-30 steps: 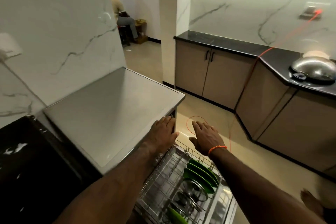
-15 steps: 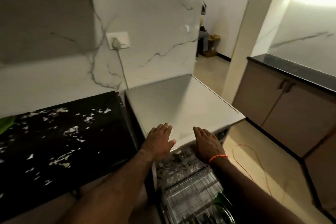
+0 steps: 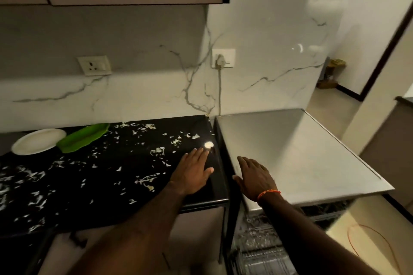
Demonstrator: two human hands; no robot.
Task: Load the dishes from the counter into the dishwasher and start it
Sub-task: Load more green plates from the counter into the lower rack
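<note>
- left grip (image 3: 192,173) flat, released, empty, over black worktop (image 3: 93,176)
- right grip (image 3: 254,176) spread, empty, over dishwasher (image 3: 297,154) top
- white plate (image 3: 38,140), green dish (image 3: 83,137) far left of both grips

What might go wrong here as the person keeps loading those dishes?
The rack is pulled out low beside the legs, easy to bump. The white plate and green dish sit far left, beyond the left hand, so carrying them is a long reach. An orange cord on the floor might trip someone.

No legible txt or labels anywhere.
</note>
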